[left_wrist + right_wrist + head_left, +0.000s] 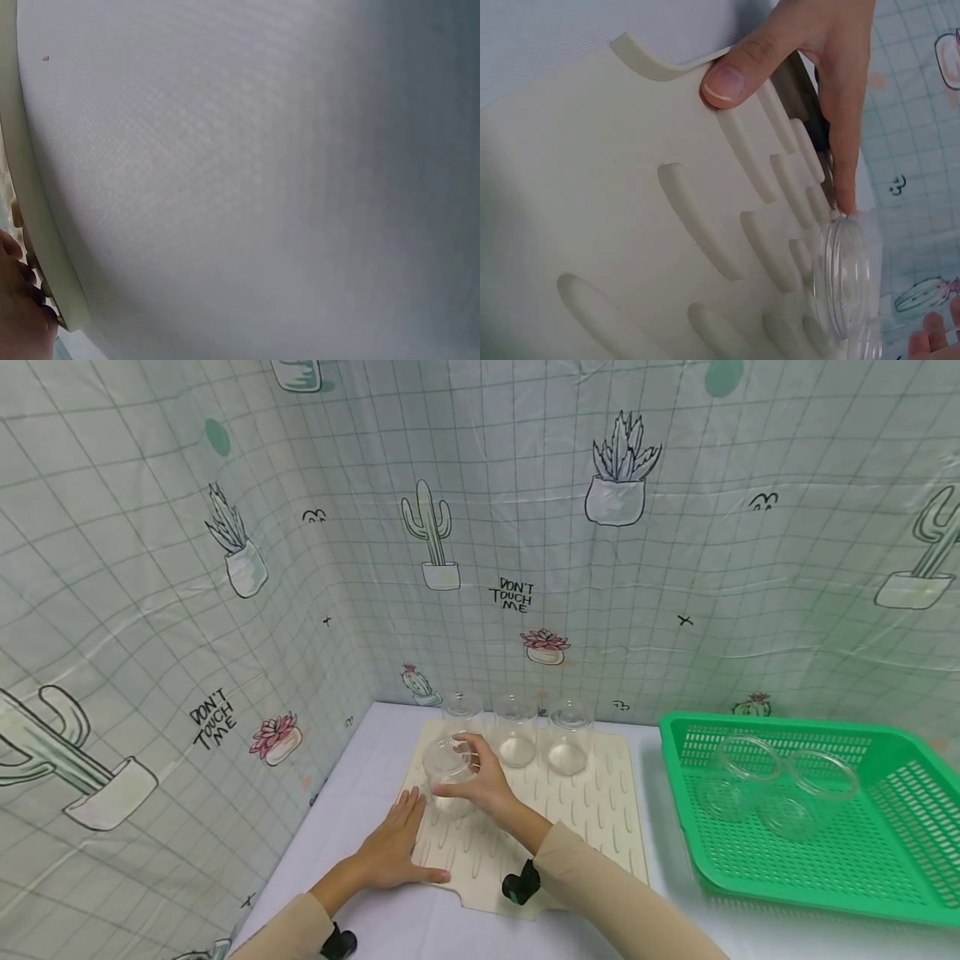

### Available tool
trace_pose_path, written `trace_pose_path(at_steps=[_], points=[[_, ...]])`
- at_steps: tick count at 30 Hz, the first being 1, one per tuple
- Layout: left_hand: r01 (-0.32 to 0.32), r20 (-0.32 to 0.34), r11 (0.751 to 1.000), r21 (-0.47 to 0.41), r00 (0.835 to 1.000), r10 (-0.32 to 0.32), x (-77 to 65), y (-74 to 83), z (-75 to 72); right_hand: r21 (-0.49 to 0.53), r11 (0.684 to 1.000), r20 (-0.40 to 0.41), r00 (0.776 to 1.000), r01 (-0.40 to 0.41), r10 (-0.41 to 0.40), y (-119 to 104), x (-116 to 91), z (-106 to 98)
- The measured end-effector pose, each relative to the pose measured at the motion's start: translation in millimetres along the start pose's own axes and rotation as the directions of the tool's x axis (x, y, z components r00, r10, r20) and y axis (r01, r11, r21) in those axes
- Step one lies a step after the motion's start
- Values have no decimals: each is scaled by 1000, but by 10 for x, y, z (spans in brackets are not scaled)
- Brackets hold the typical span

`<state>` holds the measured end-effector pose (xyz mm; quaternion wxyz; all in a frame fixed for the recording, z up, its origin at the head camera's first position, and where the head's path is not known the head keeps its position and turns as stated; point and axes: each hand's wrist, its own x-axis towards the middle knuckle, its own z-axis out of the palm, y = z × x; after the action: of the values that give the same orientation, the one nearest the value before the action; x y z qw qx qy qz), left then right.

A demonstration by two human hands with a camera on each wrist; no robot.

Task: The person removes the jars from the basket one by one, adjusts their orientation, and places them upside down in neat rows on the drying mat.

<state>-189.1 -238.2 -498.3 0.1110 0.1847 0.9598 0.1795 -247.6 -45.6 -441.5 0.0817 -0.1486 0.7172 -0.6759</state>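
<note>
In the head view my right hand (491, 785) holds a clear jar (442, 758) near the left side of a cream mat (600, 839) with raised ridges, thumb on the near side and fingers at the far side. My left hand (390, 843) lies flat along the mat's left edge, fingers straight, thumb resting at its near corner. The right wrist view shows the left thumb (731, 81) on the mat and the held jar (846, 277) with a ringed rim. Just the left hand's edge (26, 315) shows in the left wrist view.
Behind the held jar, three more clear jars (567, 735) stand in a row along the mat's far side. To the right, a green plastic basket (750, 889) contains two clear jars (798, 797). A patterned curtain (480, 543) encloses the back and left of the white table (360, 768).
</note>
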Motion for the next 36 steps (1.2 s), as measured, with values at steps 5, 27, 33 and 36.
trace_pose_path(at_steps=[5,27,33,36], points=[[2,-2,1000,5,1000,-2,4,-10,15,-17,1000,0,1000,9,-9,146,71,17],[2,4,1000,14,1000,-2,8,11,-13,-128,986,163,983,109,-88,-26,259,-214],[10,11,1000,-1,1000,-10,1,31,-29,-101,989,188,978,108,-87,-369,164,-351],[9,11,1000,-5,1000,-9,-2,32,-20,-82,992,199,977,99,-81,-570,71,-426]])
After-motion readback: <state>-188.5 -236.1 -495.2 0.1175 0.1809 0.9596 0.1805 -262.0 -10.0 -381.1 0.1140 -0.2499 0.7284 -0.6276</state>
